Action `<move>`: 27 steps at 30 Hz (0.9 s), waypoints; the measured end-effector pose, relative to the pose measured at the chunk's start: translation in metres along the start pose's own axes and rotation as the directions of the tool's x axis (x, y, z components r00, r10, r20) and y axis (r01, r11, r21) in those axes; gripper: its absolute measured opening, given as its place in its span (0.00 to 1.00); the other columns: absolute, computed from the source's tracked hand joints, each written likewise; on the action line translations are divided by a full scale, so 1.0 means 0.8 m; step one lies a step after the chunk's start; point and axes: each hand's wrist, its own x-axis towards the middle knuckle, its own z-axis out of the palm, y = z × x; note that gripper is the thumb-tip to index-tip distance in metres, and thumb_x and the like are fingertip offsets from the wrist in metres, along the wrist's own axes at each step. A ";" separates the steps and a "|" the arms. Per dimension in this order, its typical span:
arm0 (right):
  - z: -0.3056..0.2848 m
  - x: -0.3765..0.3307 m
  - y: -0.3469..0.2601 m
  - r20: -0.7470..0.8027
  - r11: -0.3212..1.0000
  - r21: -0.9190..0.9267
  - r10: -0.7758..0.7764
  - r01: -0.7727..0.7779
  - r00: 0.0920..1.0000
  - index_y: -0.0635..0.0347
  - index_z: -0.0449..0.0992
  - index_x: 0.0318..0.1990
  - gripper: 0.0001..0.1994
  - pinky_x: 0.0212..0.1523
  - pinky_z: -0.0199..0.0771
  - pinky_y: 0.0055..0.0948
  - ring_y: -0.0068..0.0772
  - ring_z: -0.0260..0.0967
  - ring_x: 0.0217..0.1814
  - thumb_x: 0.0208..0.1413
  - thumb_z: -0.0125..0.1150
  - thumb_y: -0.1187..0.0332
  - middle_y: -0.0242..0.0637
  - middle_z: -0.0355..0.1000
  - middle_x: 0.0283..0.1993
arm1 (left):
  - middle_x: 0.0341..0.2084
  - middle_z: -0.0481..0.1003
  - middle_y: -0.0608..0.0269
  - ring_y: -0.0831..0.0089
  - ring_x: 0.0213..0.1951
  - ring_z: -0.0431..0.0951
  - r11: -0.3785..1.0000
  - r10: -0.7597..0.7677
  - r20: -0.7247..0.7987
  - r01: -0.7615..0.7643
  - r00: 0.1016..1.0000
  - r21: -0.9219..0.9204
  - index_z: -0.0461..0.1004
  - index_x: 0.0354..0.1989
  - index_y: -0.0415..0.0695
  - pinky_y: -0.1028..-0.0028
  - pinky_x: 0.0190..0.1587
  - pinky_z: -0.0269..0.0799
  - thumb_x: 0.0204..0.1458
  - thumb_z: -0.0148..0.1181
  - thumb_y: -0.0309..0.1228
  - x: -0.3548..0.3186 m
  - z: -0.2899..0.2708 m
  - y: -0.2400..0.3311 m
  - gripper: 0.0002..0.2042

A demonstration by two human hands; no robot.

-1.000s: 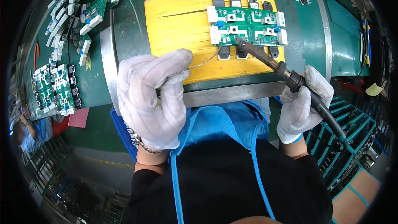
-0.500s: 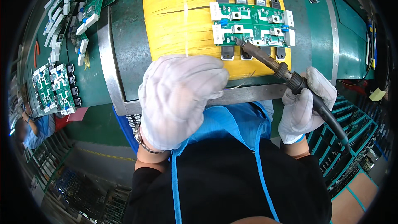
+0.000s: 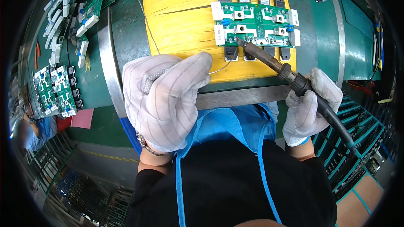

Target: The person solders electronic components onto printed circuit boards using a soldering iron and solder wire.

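My gloved right hand (image 3: 312, 103) is closed around the dark handle of a soldering iron (image 3: 297, 80). Its tip meets the lower left part of a green circuit board (image 3: 256, 24). Black power components (image 3: 230, 53) stick out beyond the board's upper and lower edges, and white blocks sit at its two ends. My gloved left hand (image 3: 166, 96) is pinched on a thin solder wire (image 3: 222, 69), whose free end curves up toward the board's lower edge near the iron tip. The rest of the wire runs from that hand up to the far left.
A yellow block (image 3: 181, 21) lies under the board on the green bench (image 3: 130, 38), behind its metal edge strip (image 3: 235, 96). Boards are piled at far left (image 3: 90, 14), with two more boards (image 3: 63, 90) nearer. Green racks (image 3: 349, 130) stand at right; another person's arm shows at far left.
My left hand has shifted left and turned, and the wire's free end now reaches the board's lower edge. The trailing wire has swung left. My right hand and the iron have hardly moved.
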 end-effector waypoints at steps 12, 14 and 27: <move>0.002 0.003 0.001 0.004 1.000 0.027 -0.015 0.015 1.000 0.65 0.69 0.46 0.16 0.42 0.75 0.30 0.34 0.75 0.36 0.52 0.64 0.70 0.50 0.74 0.43 | 0.36 0.77 0.71 0.68 0.39 0.75 0.999 -0.039 0.008 0.039 0.999 0.023 0.80 0.44 0.52 0.68 0.45 0.70 0.46 0.66 0.27 -0.005 0.001 -0.003 0.15; 0.002 0.003 0.000 0.009 0.999 0.048 0.012 -0.012 1.000 0.65 0.69 0.46 0.16 0.41 0.76 0.30 0.34 0.75 0.36 0.52 0.64 0.70 0.50 0.74 0.43 | 0.36 0.77 0.71 0.68 0.39 0.75 0.999 -0.048 0.012 0.048 0.999 0.010 0.80 0.44 0.52 0.69 0.45 0.70 0.45 0.66 0.27 -0.005 0.002 -0.002 0.15; -0.007 -0.001 0.001 0.034 1.000 0.015 0.017 -0.017 0.999 0.66 0.70 0.46 0.14 0.41 0.75 0.28 0.32 0.73 0.37 0.55 0.60 0.69 0.49 0.72 0.44 | 0.35 0.77 0.70 0.67 0.38 0.75 0.999 -0.045 -0.066 0.044 0.997 -0.020 0.79 0.43 0.49 0.68 0.43 0.70 0.43 0.68 0.24 -0.002 0.008 -0.003 0.16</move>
